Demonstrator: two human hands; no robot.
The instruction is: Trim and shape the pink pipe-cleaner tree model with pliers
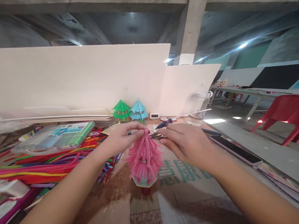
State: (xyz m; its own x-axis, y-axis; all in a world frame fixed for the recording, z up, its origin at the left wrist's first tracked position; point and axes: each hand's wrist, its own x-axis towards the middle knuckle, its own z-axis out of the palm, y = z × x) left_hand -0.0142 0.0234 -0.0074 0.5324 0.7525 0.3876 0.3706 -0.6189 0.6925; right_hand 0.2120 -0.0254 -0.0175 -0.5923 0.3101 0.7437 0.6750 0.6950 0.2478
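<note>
PLACE: craft workshop | concrete pillar [192,31] | white partition boards [81,77] | coloured pipe cleaners [53,169] | pink craft tree [151,149]

At the back, shows a wide white board [81,74], with a small digital clock [154,115] and a clear bottle [202,102] before it. To the right, includes a dark-screened phone [234,149] and, farther off, a red chair [283,110]. To the left, has a clear marker case [67,137]. Overhead, reveals a concrete pillar [191,28] and a lit lamp [243,45].
</note>
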